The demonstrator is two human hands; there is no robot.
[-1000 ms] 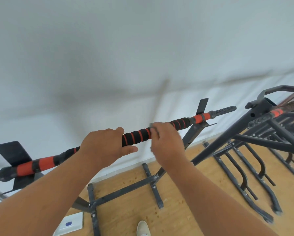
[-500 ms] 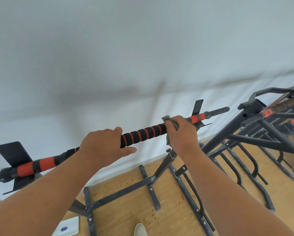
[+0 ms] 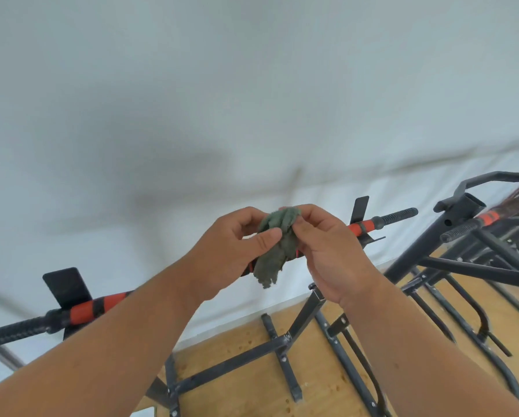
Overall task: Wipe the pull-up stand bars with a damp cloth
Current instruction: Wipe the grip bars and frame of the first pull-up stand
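Both hands now meet at the middle of the bar, and that is the change: half a second ago the left hand gripped the foam by itself, off to the left, while the right hand alone dragged the cloth toward the right end. Now the left hand has let go of the bar and come across; its thumb and fingers pinch the near side of the green cloth. The right hand has come back from the right end and pinches the cloth's upper right edge. The cloth hangs bunched between the two hands, in front of the bar and partly covering it; whether it touches the foam cannot be told. No stroke seems under way.

This probably marks a pause between passes. The person appears to be refolding or turning the cloth to a fresher face, or passing it to the left hand. The red and black foam right of the hands looks to be the part just covered, though no damp trace shows. The stretch near the left bracket, with its red band, likely remains to be wiped, as do the grey legs on the wooden floor and the second stand at the right.
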